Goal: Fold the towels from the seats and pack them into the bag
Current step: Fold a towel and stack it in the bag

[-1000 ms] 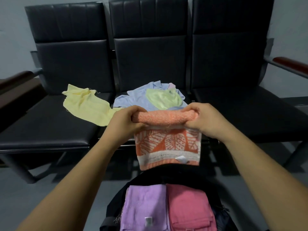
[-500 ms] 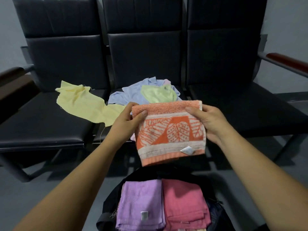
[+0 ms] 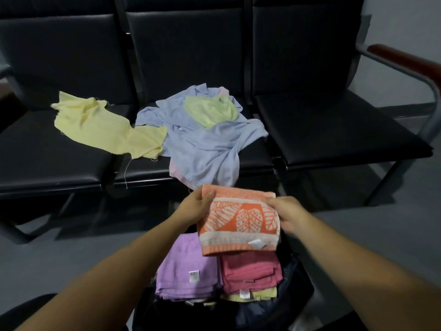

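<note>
Left hand (image 3: 194,210) and right hand (image 3: 290,215) each grip a side of a folded orange towel (image 3: 239,219) above the bag (image 3: 293,287); loose towels (image 3: 191,130) lie on seats (image 3: 334,132) at 12 o'clock.

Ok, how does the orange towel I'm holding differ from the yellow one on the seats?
The orange towel is folded and leaf-patterned; the yellow towel lies crumpled and plain. The left hand and right hand hold the orange one; the yellow one rests on the seats. Neither is packed.

Dim, flat indoor light (wide-angle bending at edges), soft shadows, slight blur.
</note>
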### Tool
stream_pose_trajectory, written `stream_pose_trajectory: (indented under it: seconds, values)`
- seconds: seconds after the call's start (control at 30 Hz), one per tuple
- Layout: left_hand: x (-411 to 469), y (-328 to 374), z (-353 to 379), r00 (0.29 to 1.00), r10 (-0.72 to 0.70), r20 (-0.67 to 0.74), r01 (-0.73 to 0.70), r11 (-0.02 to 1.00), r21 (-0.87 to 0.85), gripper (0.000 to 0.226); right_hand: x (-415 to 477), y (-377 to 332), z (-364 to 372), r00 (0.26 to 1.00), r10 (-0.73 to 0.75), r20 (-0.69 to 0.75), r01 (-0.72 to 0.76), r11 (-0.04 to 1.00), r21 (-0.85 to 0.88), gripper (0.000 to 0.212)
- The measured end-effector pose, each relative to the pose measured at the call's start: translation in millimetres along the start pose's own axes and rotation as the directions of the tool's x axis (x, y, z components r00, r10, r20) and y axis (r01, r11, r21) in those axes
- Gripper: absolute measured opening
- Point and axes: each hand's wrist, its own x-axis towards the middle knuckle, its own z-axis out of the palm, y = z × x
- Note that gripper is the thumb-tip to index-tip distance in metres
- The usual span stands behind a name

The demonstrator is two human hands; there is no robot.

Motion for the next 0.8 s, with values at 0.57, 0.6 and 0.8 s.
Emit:
stream_pose_trajectory:
  seconds: [0.57, 0.6, 0.8]
  values:
    - [31.1, -63.6, 33.2, 0.961, -0.274, -0.043, 0.269, 0.882, 0.388, 0.047, 48.8, 34.4, -13.8, 0.970, -0.098, -0.221, -0.039, 0.838, -0.545, 0.011]
    - [34.3, -56.4, 27.3, 0.967, -0.252, -0.040, 0.247, 0.886, 0.393, 0.036, 49.9, 22.4, -6.3, 0.975, -0.115, -0.190, -0.004, 0.846, -0.533, 0.015]
    - [37.3, 8.7, -9.9, 0.996, -0.051, 0.069, 0.025, 0.941, 0.338, 0.017, 38.6, -49.2, 40.4, 0.962, -0.271, 0.027, 0.248, 0.829, -0.502, 0.016]
